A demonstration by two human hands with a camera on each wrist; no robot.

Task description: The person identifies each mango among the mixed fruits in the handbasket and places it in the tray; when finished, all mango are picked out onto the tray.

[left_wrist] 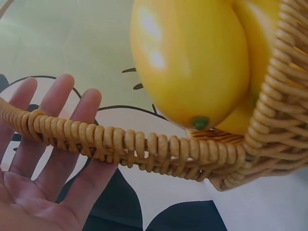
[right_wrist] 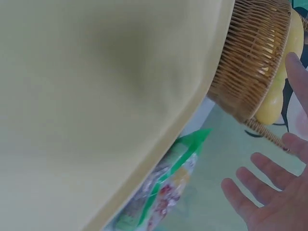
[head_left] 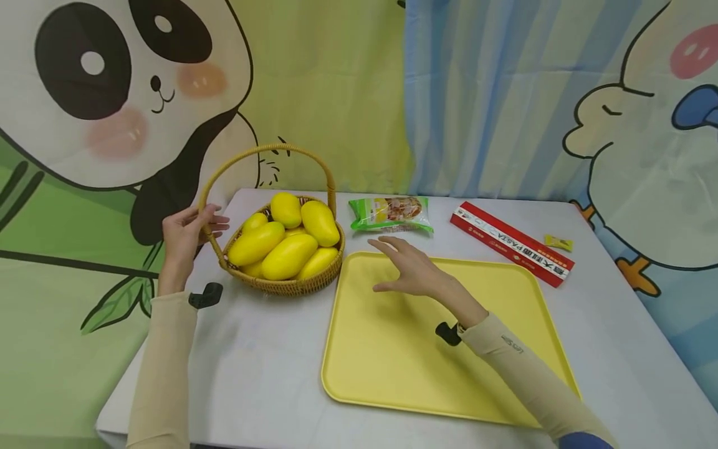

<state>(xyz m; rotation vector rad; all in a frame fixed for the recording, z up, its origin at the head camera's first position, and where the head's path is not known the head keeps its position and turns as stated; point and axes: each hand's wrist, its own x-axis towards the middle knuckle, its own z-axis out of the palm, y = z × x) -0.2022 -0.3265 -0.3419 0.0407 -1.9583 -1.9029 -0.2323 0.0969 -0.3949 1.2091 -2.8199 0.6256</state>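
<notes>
A wicker basket (head_left: 291, 287) with a tall arched handle (head_left: 230, 161) stands at the table's back left, piled with several yellow mangoes (head_left: 289, 256). At the left side of the handle is my left hand (head_left: 181, 242). Its fingers (left_wrist: 57, 98) extend nearly straight behind the handle in the left wrist view, palm facing the basket. My right hand (head_left: 412, 274) hovers over the far left part of a yellow tray (head_left: 404, 368), fingers spread and holding nothing. In the right wrist view its fingers (right_wrist: 269, 171) point toward the basket.
Behind the tray lies a green-and-clear food packet (head_left: 391, 214). A long red pasta box (head_left: 510, 242) lies slantwise at the back right, with a small yellow packet (head_left: 558, 242) beside it. Cartoon-printed curtains (head_left: 336, 81) hang along the back of the white table (head_left: 252, 368).
</notes>
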